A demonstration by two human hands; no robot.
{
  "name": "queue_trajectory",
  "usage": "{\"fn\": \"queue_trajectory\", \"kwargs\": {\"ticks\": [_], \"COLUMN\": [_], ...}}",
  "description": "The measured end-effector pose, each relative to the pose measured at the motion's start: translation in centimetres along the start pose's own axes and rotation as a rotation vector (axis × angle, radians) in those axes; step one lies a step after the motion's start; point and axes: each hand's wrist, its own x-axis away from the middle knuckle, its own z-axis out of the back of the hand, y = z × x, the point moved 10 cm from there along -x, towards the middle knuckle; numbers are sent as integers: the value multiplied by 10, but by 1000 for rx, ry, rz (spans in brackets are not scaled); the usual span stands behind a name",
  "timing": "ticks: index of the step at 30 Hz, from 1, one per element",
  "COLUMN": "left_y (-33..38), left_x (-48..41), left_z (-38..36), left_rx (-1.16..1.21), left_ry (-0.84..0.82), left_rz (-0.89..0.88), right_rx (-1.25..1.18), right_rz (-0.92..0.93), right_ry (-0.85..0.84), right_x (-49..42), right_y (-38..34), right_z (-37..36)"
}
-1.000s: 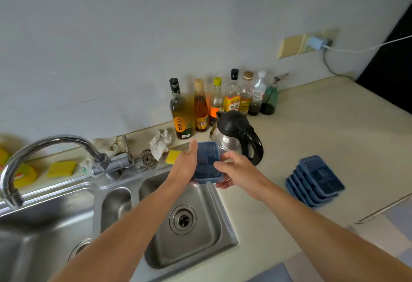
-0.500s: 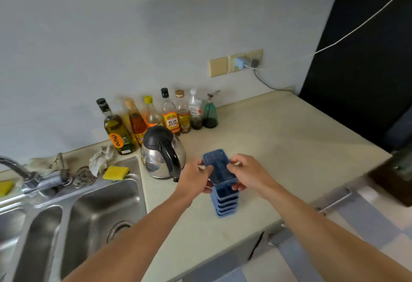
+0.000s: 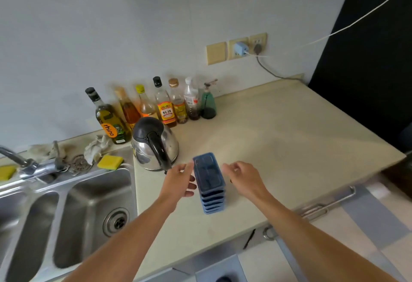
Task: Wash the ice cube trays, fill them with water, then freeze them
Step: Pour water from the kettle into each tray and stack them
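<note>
A stack of several blue ice cube trays stands on the beige countertop, just right of the sink. My left hand hovers at the stack's left side with relaxed fingers, a small gap between them and the trays. On the stack's right, my right hand is equally apart from it, fingers loosely curled and holding nothing. The top tray lies level on the stack.
A steel kettle with a black handle stands close behind my left hand. A row of bottles lines the wall. The steel sink, tap and yellow sponge lie left. The counter's front edge is near.
Both hands carried a blue tray from over the sink to the right, set it on top of the stack, and have now let go and drawn slightly apart.
</note>
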Motion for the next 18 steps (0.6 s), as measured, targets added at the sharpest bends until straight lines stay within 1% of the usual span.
{"fn": "queue_trajectory", "kwargs": {"ticks": [1, 2, 3, 5, 7, 10, 11, 13, 15, 18], "left_y": [-11, -24, -39, -68, -85, -92, -92, -95, -96, -89], "left_x": [-4, -8, -10, -11, -12, -13, -13, -17, -21, -26], "left_z": [3, 2, -3, -21, -39, -61, -65, -69, -70, -81], "left_rx": [55, 107, 144, 174, 229, 313, 331, 354, 350, 333], "left_ry": [17, 10, -27, -160, -285, -406, -418, -384, -348, -345], "left_rz": [56, 126, 196, 287, 309, 282, 277, 285, 279, 280], "right_rx": [-80, -161, -224, -294, -369, -469, -497, -551, -565, -558], "right_rz": [-75, -157, -223, -301, -335, -351, -356, -366, -356, -331], "right_ry": [-29, -96, -186, -360, -475, -597, -632, -670, -669, -638], "right_x": [-1, -1, 0, 4, 3, 1, 2, 2, 0, -5], "right_y": [12, 25, 35, 50, 60, 66, 67, 68, 68, 72], "right_z": [-1, -8, -17, -39, -56, -79, -87, -97, -99, -85]}}
